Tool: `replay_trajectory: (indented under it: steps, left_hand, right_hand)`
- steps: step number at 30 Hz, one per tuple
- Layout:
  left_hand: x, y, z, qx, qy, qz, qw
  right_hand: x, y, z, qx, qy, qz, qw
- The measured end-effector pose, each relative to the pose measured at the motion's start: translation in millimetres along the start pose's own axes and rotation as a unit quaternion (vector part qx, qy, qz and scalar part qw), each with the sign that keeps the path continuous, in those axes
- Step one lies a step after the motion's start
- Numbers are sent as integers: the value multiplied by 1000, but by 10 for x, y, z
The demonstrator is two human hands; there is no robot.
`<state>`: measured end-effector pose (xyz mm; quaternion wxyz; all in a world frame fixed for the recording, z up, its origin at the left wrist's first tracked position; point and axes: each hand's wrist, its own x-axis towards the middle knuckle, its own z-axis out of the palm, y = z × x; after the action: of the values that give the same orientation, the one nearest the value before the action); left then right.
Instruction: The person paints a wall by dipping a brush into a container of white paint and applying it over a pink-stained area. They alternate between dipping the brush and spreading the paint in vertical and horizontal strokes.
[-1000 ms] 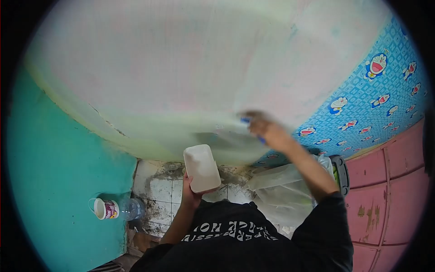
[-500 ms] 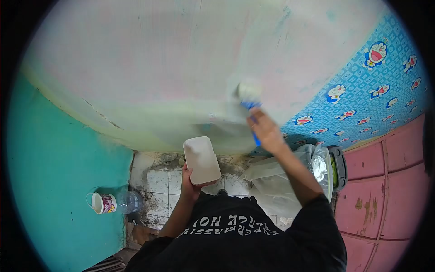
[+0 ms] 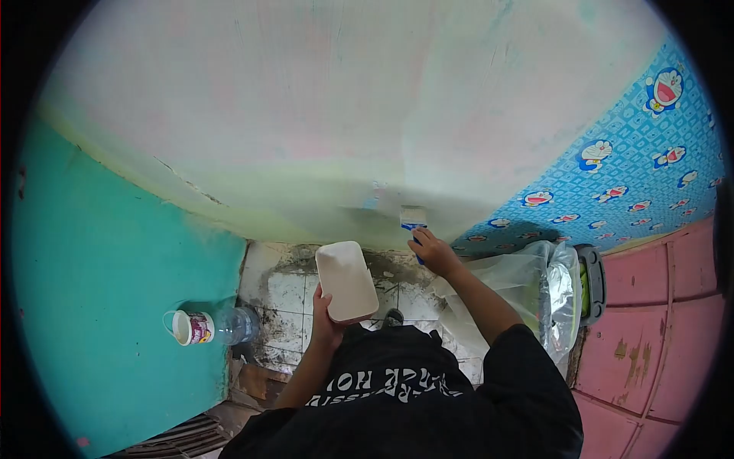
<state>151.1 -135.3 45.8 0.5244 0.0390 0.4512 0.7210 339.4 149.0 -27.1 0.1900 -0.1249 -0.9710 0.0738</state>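
Observation:
My right hand (image 3: 435,253) is wrapped round the blue handle of a paintbrush (image 3: 414,216), whose pale bristles rest against the lower part of the wall (image 3: 306,115). That wall carries streaky whitish paint over pink and green patches. In my left hand (image 3: 326,320) is a white rectangular plastic tub (image 3: 348,283), gripped by its left side and tilted toward me. Pale paint seems to coat its inside, with a shadow across the top. The brush is to the right of the tub, apart from it.
Blue cartoon wallpaper (image 3: 604,183) covers the wall's right part. Below it stands a plastic-wrapped bundle (image 3: 535,291) beside a grey-edged container (image 3: 592,284). At left are a small white bucket (image 3: 191,327) and a clear plastic bottle (image 3: 238,325). Dirty white tiles (image 3: 283,294) lie underneath.
My right hand has moved the brush down the wall, from mid-height to near the bottom. The tub stays in my left hand. The view has shifted slightly.

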Motion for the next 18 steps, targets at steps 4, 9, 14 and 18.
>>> replay_trajectory:
  steps: [4,9,14,18]
  left_hand:
    - [10,-34,15,5,14,-4,1000]
    - [78,-43,-14,4,-3,1,1000]
    - [164,-53,-17,-25,-19,-3,1000]
    - [232,-94,-33,-24,-23,-20,999]
  right_hand:
    - [18,304,59,12,-37,24,999]
    - [349,390,-754,-20,-60,-12,998]
    - [574,27,-2237,-67,93,-64,991]
    - [520,-160,-2382,-71,210,-49,974]
